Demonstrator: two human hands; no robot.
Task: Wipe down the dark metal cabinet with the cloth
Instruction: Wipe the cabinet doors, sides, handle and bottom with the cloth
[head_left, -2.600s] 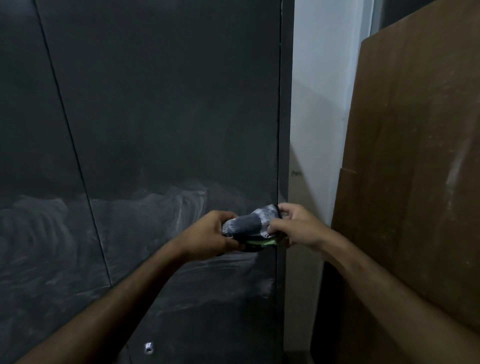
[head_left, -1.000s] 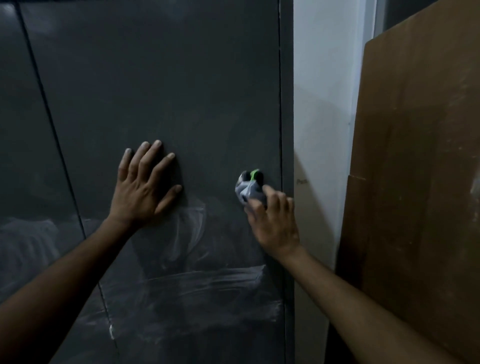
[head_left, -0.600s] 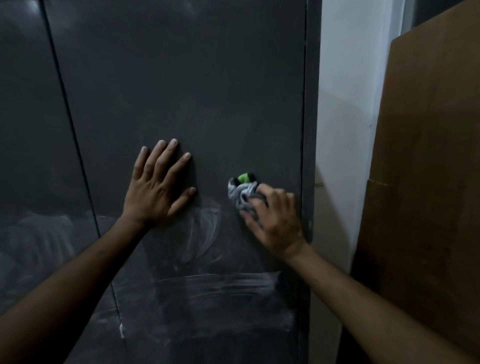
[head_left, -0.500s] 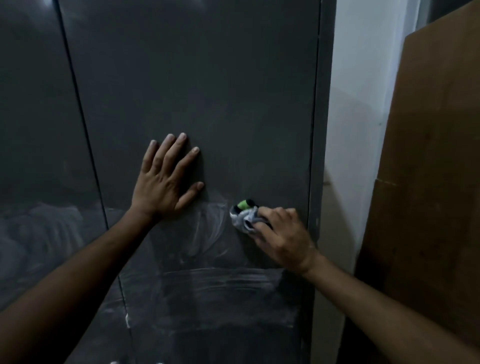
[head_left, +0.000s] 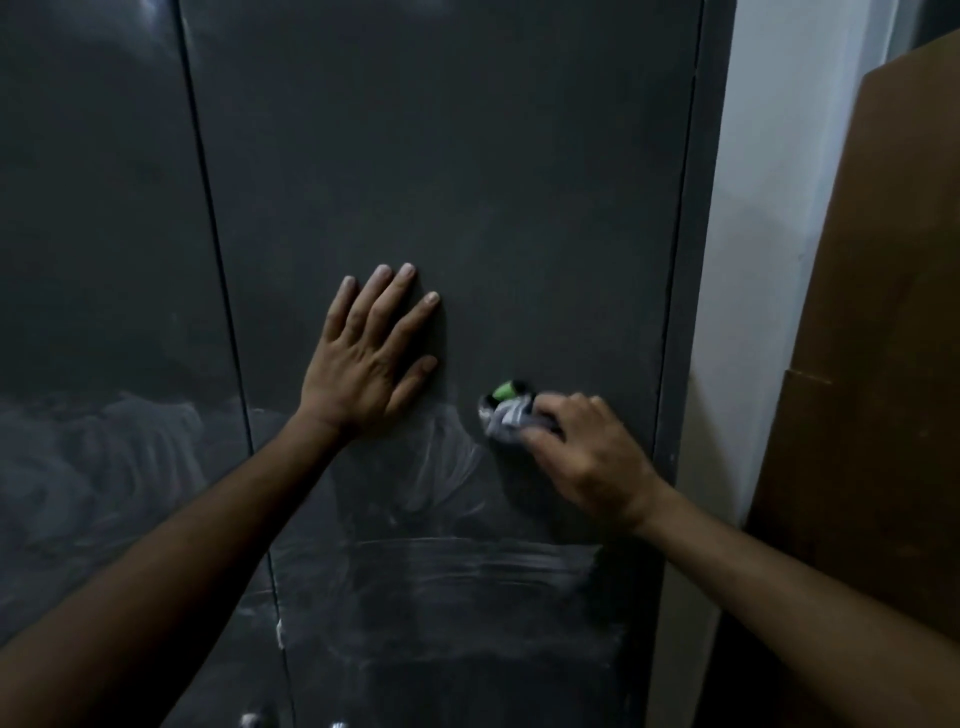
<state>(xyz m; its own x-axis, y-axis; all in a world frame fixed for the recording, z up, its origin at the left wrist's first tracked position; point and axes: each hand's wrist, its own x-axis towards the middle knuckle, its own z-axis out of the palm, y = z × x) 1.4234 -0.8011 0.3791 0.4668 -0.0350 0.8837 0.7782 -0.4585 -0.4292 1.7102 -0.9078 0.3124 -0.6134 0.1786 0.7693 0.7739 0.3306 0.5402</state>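
The dark metal cabinet (head_left: 467, 156) fills most of the view, with two tall doors and a vertical seam left of centre. My left hand (head_left: 369, 358) lies flat on the right door, fingers spread and pointing up. My right hand (head_left: 582, 457) presses a bunched grey cloth (head_left: 506, 413) with a green patch against the same door, just right of my left hand. Pale dusty wipe streaks (head_left: 452, 462) cover the door below both hands; the upper part looks plain dark.
A white wall (head_left: 769, 208) stands right of the cabinet's edge. A tall brown board (head_left: 883, 364) leans at the far right, close to my right forearm. Small shiny fittings (head_left: 249, 719) show at the bottom of the doors.
Earlier both hands held the cloth. My left hand then went flat on the door, and my right hand has wiped with the cloth down and slightly left; the view has shifted left.
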